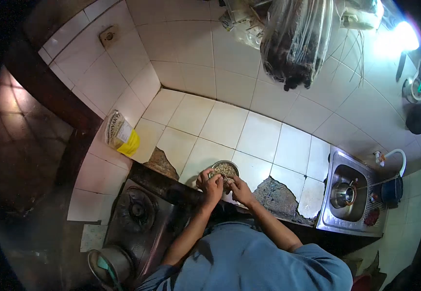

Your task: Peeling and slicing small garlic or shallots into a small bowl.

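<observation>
A round metal bowl (226,168) with small pale pieces in it stands near the front edge of the white tiled counter (217,122). My left hand (213,185) is at the bowl's left front rim, its fingers bent. At the right front of the bowl is my right hand (240,190), with its fingertips brought together over the contents. Something thin seems to lie between the two hands, but it is too small to name. Whether either hand grips it or the rim cannot be told.
A stove (137,211) and a metal pot (114,265) are at lower left. A plastic pouch (123,134) stands at the counter's left end. The steel sink (352,174) on the right holds a metal vessel (341,195). Plastic bags (296,43) hang above. Broken tile (277,198) marks the front edge.
</observation>
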Demonstrator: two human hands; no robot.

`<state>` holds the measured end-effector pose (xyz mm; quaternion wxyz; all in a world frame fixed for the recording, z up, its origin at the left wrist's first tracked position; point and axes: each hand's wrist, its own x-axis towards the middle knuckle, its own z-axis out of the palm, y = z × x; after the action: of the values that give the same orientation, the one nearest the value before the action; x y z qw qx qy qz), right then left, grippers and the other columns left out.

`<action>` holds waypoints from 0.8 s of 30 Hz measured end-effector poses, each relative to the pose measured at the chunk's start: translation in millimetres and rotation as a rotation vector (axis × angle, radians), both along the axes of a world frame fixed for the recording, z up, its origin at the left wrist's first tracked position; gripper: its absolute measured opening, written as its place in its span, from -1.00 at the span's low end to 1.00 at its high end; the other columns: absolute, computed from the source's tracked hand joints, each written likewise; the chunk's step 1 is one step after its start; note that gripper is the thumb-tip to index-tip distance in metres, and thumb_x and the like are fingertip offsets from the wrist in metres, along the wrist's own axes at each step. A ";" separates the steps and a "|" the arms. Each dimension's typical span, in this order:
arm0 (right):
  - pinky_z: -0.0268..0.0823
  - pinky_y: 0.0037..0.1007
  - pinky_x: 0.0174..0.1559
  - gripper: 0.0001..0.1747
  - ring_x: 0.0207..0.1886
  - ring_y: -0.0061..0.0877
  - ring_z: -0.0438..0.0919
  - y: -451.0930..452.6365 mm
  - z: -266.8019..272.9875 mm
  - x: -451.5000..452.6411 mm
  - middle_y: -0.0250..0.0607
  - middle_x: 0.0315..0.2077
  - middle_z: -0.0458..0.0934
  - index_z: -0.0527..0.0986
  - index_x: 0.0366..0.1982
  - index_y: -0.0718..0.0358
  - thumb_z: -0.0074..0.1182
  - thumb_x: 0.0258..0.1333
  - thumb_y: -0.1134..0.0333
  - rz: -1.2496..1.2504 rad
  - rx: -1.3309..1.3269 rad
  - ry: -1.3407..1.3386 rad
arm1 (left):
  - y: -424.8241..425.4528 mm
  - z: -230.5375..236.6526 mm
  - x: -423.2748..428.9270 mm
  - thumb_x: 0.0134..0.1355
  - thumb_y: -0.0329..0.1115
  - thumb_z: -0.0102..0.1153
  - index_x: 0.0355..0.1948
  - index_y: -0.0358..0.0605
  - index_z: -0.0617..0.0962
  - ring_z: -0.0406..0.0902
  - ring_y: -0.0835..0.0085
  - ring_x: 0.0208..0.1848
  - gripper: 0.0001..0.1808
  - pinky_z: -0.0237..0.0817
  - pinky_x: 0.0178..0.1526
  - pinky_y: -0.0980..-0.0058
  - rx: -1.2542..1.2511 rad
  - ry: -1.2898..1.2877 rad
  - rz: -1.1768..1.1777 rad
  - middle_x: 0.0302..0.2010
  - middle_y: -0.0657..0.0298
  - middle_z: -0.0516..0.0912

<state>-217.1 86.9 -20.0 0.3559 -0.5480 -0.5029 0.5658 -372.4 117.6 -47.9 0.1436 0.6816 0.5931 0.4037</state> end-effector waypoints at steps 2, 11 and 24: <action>0.22 -0.57 -0.62 -0.60 -0.69 -0.68 0.36 4.8 -2.6 -2.3 -0.28 -0.51 0.59 0.32 0.19 0.23 -0.14 0.43 0.23 -0.003 0.008 -0.020 | -1.4 4.0 0.4 0.03 -0.27 0.32 -0.42 0.05 0.67 0.27 0.11 0.19 -0.91 0.01 0.19 -0.01 0.010 0.006 0.026 0.03 0.27 0.46; 0.35 -0.37 -0.48 -0.64 -0.61 -0.52 0.50 12.2 -1.2 6.7 -0.08 -0.48 0.57 0.37 0.11 0.24 -0.04 0.36 0.26 0.018 0.072 -0.001 | -3.2 19.8 11.1 0.02 -0.30 0.31 -0.46 0.05 0.66 0.26 0.09 0.20 -0.95 0.01 0.19 0.01 0.076 0.104 0.086 0.06 0.23 0.45; 0.45 -0.23 -0.19 -0.61 -0.28 -0.18 0.67 6.8 25.6 18.6 0.13 -0.31 0.63 0.42 0.10 0.19 -0.01 0.33 0.20 0.164 0.073 -0.234 | -24.3 25.6 26.4 0.05 -0.46 0.26 -0.45 -0.21 0.60 0.31 0.04 0.12 -0.94 0.09 0.13 0.06 0.028 0.046 0.140 0.01 0.05 0.43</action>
<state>-198.5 93.7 5.6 0.2669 -0.5540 -0.6044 0.5066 -346.0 93.3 -22.3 0.0915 0.6494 0.6369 0.4053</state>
